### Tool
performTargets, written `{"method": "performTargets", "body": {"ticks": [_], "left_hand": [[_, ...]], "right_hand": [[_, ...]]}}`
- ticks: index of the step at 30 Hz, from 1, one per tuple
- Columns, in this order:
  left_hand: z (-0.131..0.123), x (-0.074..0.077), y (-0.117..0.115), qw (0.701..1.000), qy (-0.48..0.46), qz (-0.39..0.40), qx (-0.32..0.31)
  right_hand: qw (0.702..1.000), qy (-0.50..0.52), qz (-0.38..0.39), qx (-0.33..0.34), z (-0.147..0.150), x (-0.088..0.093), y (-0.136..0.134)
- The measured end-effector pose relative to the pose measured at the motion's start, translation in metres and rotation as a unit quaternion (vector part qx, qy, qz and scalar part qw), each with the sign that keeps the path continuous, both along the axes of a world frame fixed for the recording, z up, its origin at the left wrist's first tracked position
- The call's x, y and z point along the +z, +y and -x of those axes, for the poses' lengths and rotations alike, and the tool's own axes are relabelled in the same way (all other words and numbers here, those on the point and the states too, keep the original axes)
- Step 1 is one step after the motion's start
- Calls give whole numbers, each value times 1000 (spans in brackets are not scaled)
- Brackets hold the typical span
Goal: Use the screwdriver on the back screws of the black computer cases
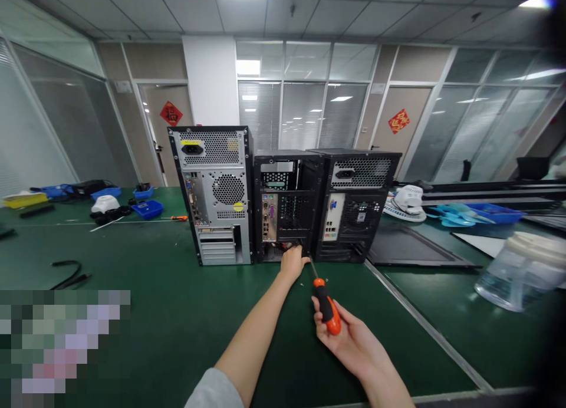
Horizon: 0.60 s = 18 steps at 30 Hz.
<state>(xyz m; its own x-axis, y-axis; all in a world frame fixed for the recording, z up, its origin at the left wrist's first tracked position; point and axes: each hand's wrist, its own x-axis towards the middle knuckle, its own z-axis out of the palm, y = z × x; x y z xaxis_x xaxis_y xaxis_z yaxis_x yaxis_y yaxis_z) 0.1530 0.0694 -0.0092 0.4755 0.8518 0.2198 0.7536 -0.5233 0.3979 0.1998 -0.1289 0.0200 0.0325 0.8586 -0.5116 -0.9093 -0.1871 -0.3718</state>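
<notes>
A: Where is the screwdriver (326, 305)?

B: In the right hand (349, 337), which lies palm up. Thumb and fingers close round the orange-and-black handle. The shaft points away from the palm, with its tip just beside the left hand (292, 263).

A: And the left hand?

B: It reaches forward to the bottom rear edge of the middle case (287, 201) and touches it. The fingers curl out of sight there, so I cannot tell whether they pinch something or only press.

A: How does the screwdriver handle, do you think?

B: Light and stiff, I judge. The moulded handle looks grippy and the thin steel shaft slick. The thick of the handle, where the hand has it, is the place to hold.

A: And the case?

B: Rigid sheet metal, probably heavy, and its slot edges look sharp. It is better taken by the outer frame than by the perforated panel or the ports. A silver case (214, 193) stands close against it left of the left hand, and a black case (360, 201) right of it. All three are upright on the table (177, 313).
</notes>
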Motion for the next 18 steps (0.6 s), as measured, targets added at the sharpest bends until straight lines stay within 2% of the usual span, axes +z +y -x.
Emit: {"method": "performTargets", "body": {"ticks": [18], "left_hand": [[1, 0, -1, 1000, -13, -4, -3]], "right_hand": [[999, 37, 0, -8, 3, 0, 2]]}}
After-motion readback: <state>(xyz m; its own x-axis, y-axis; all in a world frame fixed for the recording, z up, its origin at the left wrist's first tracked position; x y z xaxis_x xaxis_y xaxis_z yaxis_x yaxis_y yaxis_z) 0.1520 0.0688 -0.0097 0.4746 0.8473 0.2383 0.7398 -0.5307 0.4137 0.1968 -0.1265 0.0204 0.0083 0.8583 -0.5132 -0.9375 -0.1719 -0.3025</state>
